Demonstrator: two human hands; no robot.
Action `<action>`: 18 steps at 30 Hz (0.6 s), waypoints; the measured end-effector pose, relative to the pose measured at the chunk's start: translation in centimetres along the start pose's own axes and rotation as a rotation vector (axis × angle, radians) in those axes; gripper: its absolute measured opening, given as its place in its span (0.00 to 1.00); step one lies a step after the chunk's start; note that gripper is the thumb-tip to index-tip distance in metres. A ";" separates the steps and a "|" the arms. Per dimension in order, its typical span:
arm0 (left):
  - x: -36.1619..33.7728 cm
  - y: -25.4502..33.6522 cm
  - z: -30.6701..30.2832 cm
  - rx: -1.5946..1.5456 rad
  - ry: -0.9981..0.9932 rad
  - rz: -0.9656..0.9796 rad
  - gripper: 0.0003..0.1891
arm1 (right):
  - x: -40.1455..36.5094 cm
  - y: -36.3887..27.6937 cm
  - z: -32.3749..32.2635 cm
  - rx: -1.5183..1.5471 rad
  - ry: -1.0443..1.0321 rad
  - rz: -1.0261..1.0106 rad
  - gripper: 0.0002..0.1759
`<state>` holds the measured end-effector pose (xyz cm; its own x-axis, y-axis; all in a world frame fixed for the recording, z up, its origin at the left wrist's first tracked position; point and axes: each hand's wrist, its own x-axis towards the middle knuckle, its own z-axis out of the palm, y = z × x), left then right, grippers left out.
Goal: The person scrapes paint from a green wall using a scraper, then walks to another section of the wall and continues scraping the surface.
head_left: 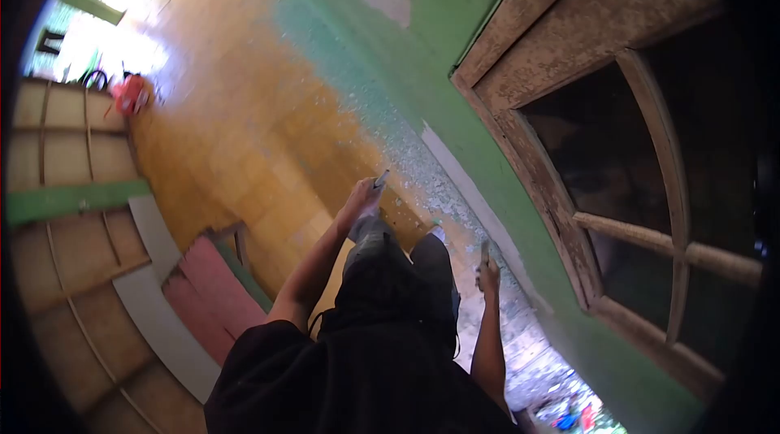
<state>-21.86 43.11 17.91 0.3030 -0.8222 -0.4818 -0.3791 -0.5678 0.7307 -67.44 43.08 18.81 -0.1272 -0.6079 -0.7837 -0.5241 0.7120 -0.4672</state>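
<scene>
My left hand (362,195) is closed round a small, flat, greyish tool (382,179) in front of my left knee. On the other side, my right hand (488,275) grips a second thin tool (485,252), which points up toward the base of the green wall (439,101). Neither tool touches the wall as far as I can see. Bluish-white paint flakes (406,154) lie scattered on the floor along the wall. The exact shape of both tools is too small to tell.
A worn wooden window frame (561,231) with dark panes is at the right. Yellow-brown floor tiles (219,109) stretch ahead. Pink boards (207,296) and a panelled partition (73,263) stand at the left. A red bag-like object (130,95) lies at the far left.
</scene>
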 end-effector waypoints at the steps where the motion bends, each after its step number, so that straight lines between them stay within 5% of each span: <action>1: -1.1 0.0 1.2 -0.032 -0.018 -0.024 0.23 | 0.8 -2.7 0.2 -0.068 -0.046 -0.078 0.31; 4: -3.2 2.1 6.7 -0.120 0.111 0.083 0.19 | 1.9 -10.2 1.7 -0.264 -0.167 -0.425 0.32; 6: -3.9 3.3 10.6 -0.402 0.025 0.143 0.20 | 3.0 -12.1 3.5 -0.367 -0.211 -0.610 0.32; 8: -3.2 4.2 14.1 -0.483 -0.083 -0.047 0.20 | 4.1 -13.0 5.7 -0.449 -0.210 -0.735 0.33; 15: 1.3 4.3 17.6 -0.686 -0.139 -0.170 0.28 | 7.3 -11.3 14.6 -0.365 -0.037 -0.781 0.23; 18: 4.3 -1.7 22.7 -0.669 0.024 -0.214 0.27 | 10.5 -9.7 17.8 -0.240 -0.258 -0.544 0.22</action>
<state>-39.80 39.68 3.57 0.3333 -0.6893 -0.6432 0.3078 -0.5653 0.7653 -48.72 36.03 7.82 0.4006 -0.7344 -0.5478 -0.6342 0.2092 -0.7443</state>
